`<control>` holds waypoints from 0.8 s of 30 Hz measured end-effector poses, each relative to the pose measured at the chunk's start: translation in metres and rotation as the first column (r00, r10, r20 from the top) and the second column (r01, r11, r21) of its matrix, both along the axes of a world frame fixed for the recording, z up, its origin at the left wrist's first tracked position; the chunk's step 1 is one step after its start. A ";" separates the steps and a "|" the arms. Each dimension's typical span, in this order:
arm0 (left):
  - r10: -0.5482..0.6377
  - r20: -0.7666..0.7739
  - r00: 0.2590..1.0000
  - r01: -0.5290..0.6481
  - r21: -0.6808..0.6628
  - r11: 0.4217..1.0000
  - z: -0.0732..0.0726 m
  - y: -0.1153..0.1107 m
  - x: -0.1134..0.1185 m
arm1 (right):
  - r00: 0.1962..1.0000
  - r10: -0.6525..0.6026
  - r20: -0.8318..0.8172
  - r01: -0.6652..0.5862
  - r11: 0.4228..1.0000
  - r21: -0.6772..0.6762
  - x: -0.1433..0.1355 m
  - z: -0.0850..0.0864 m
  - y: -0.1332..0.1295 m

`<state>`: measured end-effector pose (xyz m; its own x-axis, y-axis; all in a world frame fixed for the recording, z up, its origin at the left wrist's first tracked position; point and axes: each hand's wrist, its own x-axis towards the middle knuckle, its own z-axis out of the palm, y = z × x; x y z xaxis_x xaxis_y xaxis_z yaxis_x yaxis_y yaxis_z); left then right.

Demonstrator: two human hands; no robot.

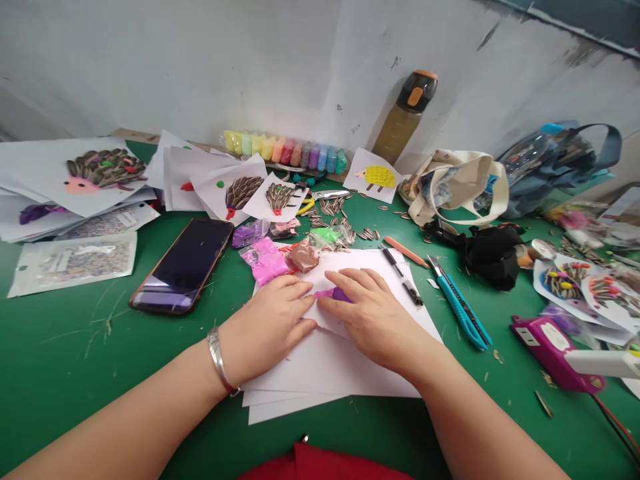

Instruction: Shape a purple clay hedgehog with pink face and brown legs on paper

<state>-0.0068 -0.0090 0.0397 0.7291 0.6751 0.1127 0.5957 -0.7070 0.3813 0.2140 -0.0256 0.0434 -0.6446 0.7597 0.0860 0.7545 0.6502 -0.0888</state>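
My left grip [273, 327] lies flat on the white paper [310, 373], fingers stretched out. My right grip [367, 310] spreads over the purple clay [341, 294], which sits on the paper between my hands; I can't tell whether I'm pinching it. Just beyond, clear packets hold pink clay [265, 261] and brown clay [303, 255]. On the green desk [75, 373], a resealable pouch [124, 253] holds tiny multicoloured bits, and a long clear pack [285, 152] by the wall holds a row of coloured clays.
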 end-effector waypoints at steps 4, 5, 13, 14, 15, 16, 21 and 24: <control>-0.004 -0.015 1.000 0.005 0.012 1.000 0.000 -0.001 0.000 | 0.999 -0.035 -0.038 0.035 0.999 0.006 0.001 0.000 0.002; -0.002 -0.013 1.000 0.002 0.018 1.000 0.000 -0.001 0.000 | 0.999 -0.038 -0.025 0.038 0.999 0.003 0.001 -0.001 0.002; 0.003 0.001 1.000 -0.003 0.027 1.000 -0.001 -0.001 0.000 | 0.998 -0.042 -0.037 0.042 0.999 -0.008 0.002 -0.007 0.005; 0.001 -0.004 1.000 -0.001 0.030 1.000 -0.001 -0.001 0.000 | 0.998 -0.048 -0.050 0.048 0.999 -0.003 0.002 -0.007 0.005; -0.003 -0.014 1.000 0.004 0.031 1.000 -0.001 -0.001 0.000 | 0.997 -0.052 -0.054 0.052 0.999 -0.004 0.003 -0.006 0.005; -0.007 -0.024 1.000 0.008 0.031 0.999 -0.001 -0.001 0.000 | 0.997 -0.054 -0.050 0.053 0.999 -0.011 0.002 -0.006 0.005; -0.001 -0.041 0.999 0.002 0.026 1.000 -0.002 -0.001 0.000 | 0.999 -0.048 -0.014 0.047 0.995 -0.090 -0.003 -0.005 0.004; -0.010 -0.045 0.999 0.010 0.020 1.000 -0.001 0.000 0.000 | 0.994 -0.086 -0.064 0.079 0.992 -0.097 -0.004 -0.003 0.004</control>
<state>-0.0066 -0.0095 0.0387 0.7404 0.6657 0.0930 0.6047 -0.7201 0.3403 0.2097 -0.0213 0.0405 -0.5746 0.8167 0.0525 0.7953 0.5724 -0.1996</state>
